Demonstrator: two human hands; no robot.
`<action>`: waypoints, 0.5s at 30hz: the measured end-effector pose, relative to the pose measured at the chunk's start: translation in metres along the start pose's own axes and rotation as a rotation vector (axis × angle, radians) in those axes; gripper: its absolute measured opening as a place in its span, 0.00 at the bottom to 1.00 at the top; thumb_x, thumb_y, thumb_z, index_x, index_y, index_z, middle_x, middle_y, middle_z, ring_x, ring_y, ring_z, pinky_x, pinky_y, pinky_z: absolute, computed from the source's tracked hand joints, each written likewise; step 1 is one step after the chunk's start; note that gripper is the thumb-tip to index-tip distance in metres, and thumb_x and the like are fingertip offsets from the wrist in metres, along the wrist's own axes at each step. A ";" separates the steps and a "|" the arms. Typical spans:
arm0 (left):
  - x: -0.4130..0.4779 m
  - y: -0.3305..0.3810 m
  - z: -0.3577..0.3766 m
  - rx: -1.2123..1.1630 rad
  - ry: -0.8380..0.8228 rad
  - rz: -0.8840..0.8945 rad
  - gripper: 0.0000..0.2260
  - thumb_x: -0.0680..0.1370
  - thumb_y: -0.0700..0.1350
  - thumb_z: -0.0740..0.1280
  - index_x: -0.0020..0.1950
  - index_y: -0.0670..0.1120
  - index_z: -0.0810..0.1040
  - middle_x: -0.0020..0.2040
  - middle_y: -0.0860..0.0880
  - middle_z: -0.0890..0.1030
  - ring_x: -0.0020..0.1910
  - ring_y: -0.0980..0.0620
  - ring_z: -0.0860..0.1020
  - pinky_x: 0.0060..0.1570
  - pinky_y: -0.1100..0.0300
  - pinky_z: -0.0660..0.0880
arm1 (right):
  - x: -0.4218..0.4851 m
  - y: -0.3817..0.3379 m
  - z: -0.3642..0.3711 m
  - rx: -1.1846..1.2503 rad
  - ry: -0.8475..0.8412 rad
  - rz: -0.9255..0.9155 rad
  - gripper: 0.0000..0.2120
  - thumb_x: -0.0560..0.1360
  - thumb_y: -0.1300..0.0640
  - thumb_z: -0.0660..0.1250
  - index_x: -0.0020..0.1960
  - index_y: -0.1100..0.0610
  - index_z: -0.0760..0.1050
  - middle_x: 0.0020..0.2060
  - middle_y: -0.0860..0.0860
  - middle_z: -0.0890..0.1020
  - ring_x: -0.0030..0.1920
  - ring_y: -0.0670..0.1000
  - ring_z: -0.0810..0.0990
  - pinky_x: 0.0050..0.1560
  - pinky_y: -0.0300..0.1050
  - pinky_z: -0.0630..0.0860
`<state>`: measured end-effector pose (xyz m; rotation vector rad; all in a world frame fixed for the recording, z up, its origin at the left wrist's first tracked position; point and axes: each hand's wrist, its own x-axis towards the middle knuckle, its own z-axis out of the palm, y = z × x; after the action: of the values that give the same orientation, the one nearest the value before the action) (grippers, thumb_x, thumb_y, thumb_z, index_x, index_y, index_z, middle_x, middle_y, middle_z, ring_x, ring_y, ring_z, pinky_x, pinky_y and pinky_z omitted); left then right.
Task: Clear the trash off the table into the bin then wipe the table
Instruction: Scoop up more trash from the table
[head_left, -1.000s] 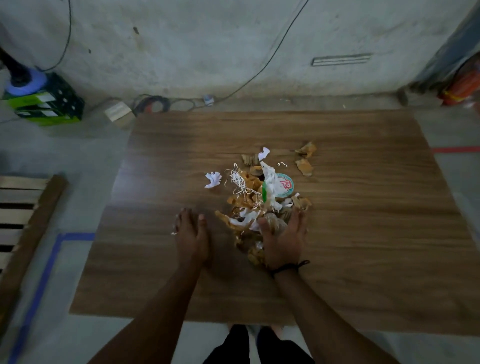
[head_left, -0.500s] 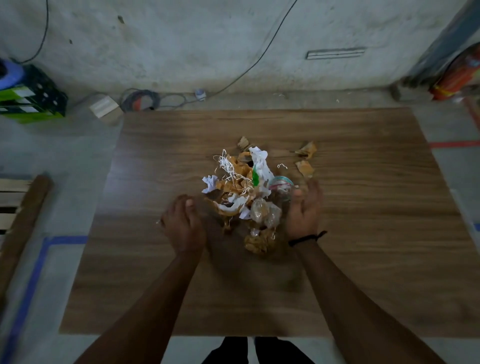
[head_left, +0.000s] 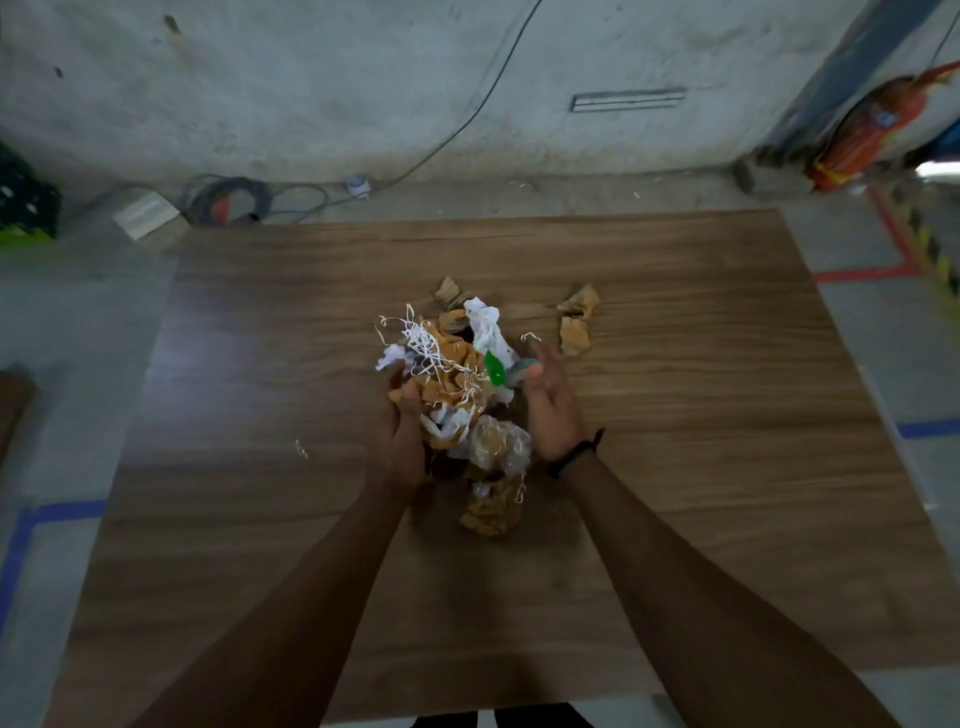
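The trash (head_left: 460, 384) lies on the tabletop (head_left: 701, 415) between left fingers (head_left: 399, 375), curled into it, and open right fingers (head_left: 541, 364). A loose squeeze may spill shreds, and the scraps (head_left: 575, 325) beyond the right fingers could be missed.

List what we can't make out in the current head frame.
- Bin: nowhere in the head view, so its place is unknown.
- left hand: fingertips buried in the trash pile, so the grip is unclear.
- Round lid: mostly behind the right hand; print unreadable.
- Black crate: cut off by the left edge.
- Orange object, top right: blurred, can't be identified.
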<state>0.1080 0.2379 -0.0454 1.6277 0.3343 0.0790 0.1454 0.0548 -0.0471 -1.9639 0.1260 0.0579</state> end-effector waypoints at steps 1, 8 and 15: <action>0.000 0.003 -0.002 0.058 0.049 0.045 0.18 0.81 0.55 0.55 0.66 0.48 0.70 0.56 0.46 0.79 0.54 0.55 0.79 0.52 0.58 0.75 | 0.002 0.000 -0.003 0.013 0.021 -0.006 0.42 0.71 0.27 0.45 0.73 0.54 0.65 0.71 0.52 0.70 0.71 0.48 0.65 0.70 0.44 0.62; 0.037 -0.005 -0.038 0.265 0.189 0.070 0.29 0.78 0.65 0.54 0.70 0.47 0.66 0.66 0.39 0.72 0.67 0.43 0.71 0.64 0.39 0.69 | 0.080 0.010 -0.056 -0.179 0.255 0.063 0.38 0.75 0.32 0.47 0.69 0.60 0.69 0.68 0.58 0.73 0.69 0.55 0.69 0.70 0.42 0.61; 0.059 0.016 -0.007 0.005 -0.201 0.009 0.27 0.80 0.53 0.60 0.75 0.44 0.58 0.53 0.50 0.80 0.50 0.60 0.79 0.50 0.60 0.78 | 0.094 0.013 -0.037 -0.468 -0.062 0.003 0.39 0.72 0.28 0.40 0.69 0.52 0.69 0.69 0.54 0.71 0.72 0.56 0.65 0.73 0.61 0.56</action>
<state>0.1655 0.2590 -0.0378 1.6270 0.1729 -0.0782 0.2369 0.0101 -0.0541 -2.4260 0.0788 0.1615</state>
